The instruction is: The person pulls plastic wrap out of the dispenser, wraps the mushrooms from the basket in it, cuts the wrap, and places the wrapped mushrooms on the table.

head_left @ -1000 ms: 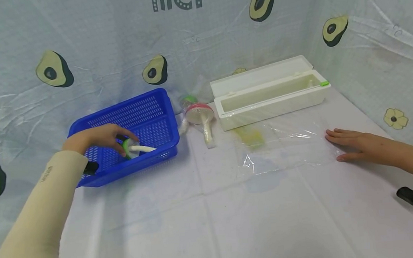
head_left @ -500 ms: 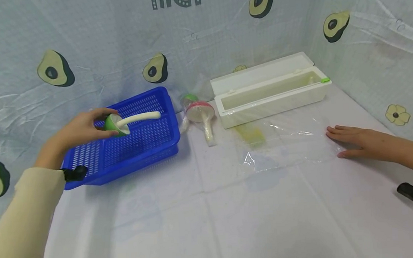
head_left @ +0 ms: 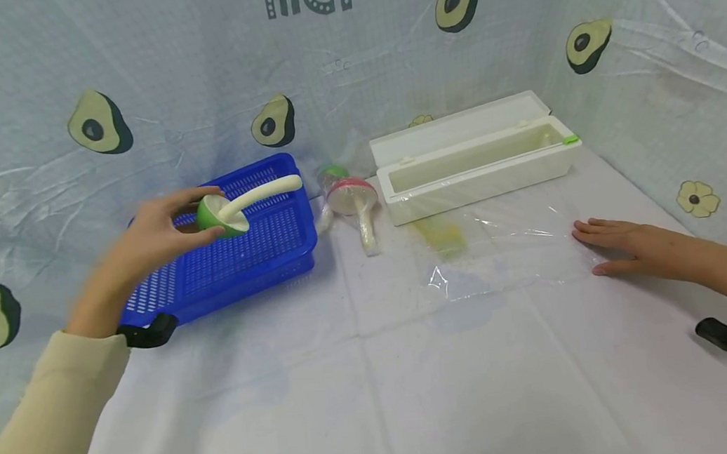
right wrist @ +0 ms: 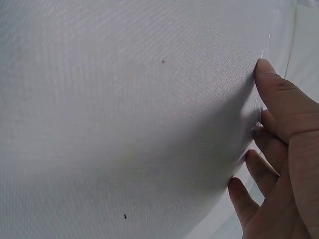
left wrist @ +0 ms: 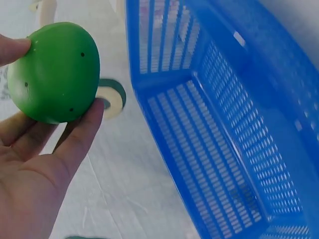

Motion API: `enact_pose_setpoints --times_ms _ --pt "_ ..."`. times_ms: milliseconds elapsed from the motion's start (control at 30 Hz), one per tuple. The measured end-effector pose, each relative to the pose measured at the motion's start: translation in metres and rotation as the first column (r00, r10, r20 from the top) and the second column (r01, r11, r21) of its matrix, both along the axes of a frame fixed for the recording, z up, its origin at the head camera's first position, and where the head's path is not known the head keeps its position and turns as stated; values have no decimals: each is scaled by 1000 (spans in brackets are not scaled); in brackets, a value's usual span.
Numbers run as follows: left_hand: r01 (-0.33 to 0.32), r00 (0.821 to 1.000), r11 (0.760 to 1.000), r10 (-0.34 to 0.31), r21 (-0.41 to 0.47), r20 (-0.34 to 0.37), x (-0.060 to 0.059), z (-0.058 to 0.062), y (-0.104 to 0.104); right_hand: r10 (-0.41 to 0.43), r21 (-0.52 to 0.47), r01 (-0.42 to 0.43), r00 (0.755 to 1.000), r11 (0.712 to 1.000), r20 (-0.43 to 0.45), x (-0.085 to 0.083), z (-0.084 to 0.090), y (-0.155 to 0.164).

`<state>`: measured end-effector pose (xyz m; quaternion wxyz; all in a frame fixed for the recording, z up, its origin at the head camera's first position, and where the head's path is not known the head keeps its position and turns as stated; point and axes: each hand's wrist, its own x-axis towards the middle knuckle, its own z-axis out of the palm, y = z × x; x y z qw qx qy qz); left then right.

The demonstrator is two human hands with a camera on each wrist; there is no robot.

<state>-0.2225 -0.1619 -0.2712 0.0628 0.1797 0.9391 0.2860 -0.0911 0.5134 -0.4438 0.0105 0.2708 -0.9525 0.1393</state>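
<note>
My left hand [head_left: 149,235] grips a toy mushroom by its green cap [head_left: 218,216], its white stem [head_left: 262,192] pointing right, lifted above the blue perforated basket [head_left: 257,252]. The left wrist view shows the green cap [left wrist: 55,72] pinched between thumb and fingers [left wrist: 75,144], with the basket [left wrist: 234,129] below. My right hand [head_left: 624,247] lies flat, fingers straight, on the right edge of a sheet of clear plastic wrap [head_left: 504,252] spread on the table; in the right wrist view the fingers [right wrist: 279,109] press the cloth.
A red-capped toy mushroom [head_left: 354,199] wrapped in film lies between the basket and an open white wrap dispenser box [head_left: 473,166]. Another wrapped green-topped piece [head_left: 333,174] sits behind it. Avocado-print cloth walls [head_left: 352,59] enclose the white table [head_left: 413,392].
My left hand has lifted the green mushroom out of the basket and carried it up and to the right. The right hand has stayed flat on the plastic wrap.
</note>
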Motion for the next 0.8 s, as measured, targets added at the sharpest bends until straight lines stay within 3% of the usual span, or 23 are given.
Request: enact_pose_setpoints --times_ms 233,600,800 --pt "-26 999 999 27 -27 22 12 -9 17 18 -25 -18 1000 1000 -15 0 -1 1" --pt "-16 1000 997 15 76 23 22 -22 33 -33 -8 33 999 999 24 -1 2 1" --pt "16 1000 992 -14 124 -21 28 -27 46 -53 -14 53 998 998 41 1 4 0"
